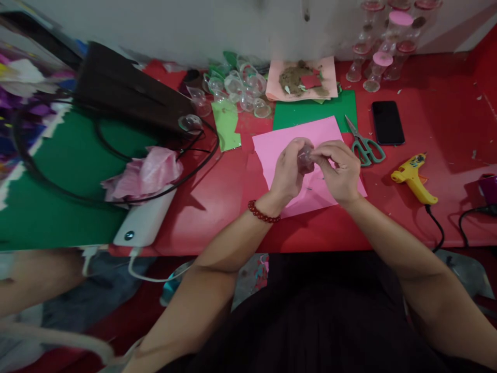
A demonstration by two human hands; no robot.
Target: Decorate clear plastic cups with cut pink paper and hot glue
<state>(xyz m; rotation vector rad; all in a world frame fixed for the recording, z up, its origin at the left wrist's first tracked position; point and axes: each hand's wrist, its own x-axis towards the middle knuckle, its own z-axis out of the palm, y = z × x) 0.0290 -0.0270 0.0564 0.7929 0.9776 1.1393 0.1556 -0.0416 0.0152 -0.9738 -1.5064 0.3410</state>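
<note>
Both my hands meet over a pink paper sheet (289, 142) lying on the red table (217, 202). My left hand (288, 173), with a red bead bracelet on its wrist, curls its fingers around a small clear plastic cup (305, 157). My right hand (339, 168) pinches the same cup from the right side. What is inside the cup is too small to make out.
Green-handled scissors (365, 146), a black phone (387, 122) and a yellow glue gun (413, 177) with its cord lie to the right. A pile of clear cups (243, 88), green paper (316, 110), a dark bag (128, 90) and crumpled pink paper (145, 173) sit behind and left.
</note>
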